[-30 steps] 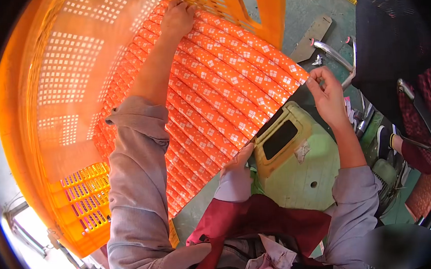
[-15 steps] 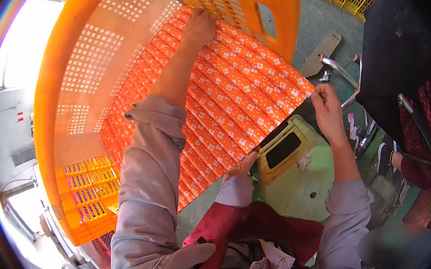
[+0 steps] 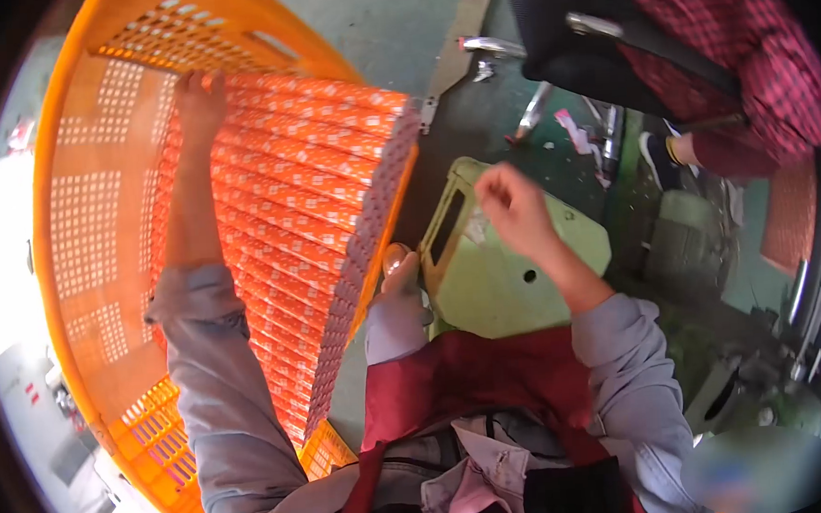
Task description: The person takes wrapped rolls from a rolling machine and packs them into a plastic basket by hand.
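Orange stack (image 3: 294, 198) lodged in the crate, one side held

Up at the top corner, the stack's edge is met by the left hand (image 3: 200, 105), laid over it. Out to the right, the right hand (image 3: 517, 208) is carried clear over the green stool (image 3: 488, 294), loosely curled, with nothing seen in it. Whether anything is pinched cannot be told: the left fingertips are hidden, the right hand is blurred. Rows of white-printed ridges are packed inside the orange crate (image 3: 46, 213), their paler end lined up along the stool-side rim. Well along, by the look of it: the stack is in place, while the perforated wall at left is not yet covered. Farther out, a black chair (image 3: 558, 59) and a co-worker's checked sleeve (image 3: 786, 92) are seen.
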`<move>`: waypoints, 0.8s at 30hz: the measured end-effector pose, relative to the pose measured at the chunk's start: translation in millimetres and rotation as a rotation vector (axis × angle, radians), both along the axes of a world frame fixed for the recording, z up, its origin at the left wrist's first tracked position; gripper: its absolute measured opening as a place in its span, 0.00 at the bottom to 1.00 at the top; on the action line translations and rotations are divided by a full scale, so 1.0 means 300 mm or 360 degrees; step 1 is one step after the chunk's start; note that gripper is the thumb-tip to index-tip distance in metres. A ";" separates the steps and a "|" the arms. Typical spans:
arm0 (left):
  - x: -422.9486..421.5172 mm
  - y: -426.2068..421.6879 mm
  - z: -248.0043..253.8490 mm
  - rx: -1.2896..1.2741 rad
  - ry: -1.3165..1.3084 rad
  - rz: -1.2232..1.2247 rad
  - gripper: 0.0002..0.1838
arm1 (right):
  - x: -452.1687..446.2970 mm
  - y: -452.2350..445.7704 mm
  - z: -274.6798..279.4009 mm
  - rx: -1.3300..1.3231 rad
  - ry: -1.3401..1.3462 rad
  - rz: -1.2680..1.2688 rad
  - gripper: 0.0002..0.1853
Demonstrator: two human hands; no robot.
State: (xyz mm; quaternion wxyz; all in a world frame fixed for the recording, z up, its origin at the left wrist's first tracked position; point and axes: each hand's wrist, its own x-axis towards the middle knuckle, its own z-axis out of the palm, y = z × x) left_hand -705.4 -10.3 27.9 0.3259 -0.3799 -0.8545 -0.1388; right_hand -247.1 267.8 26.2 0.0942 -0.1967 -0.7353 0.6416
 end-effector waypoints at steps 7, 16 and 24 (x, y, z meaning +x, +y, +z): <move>0.780 0.369 0.270 0.0827 -0.1336 -0.0191 0.16 | 0.606 -0.304 0.008 -0.0376 -0.0318 -0.0149 0.02; 2.087 0.246 -0.023 0.0034 -0.2589 -0.0685 0.21 | 1.100 -0.426 0.225 -0.0025 -0.0422 -0.0055 0.08; 2.230 0.063 -0.014 -0.0320 -0.2282 -0.0773 0.23 | 1.300 -0.388 0.264 0.0270 -0.0288 -0.0309 0.09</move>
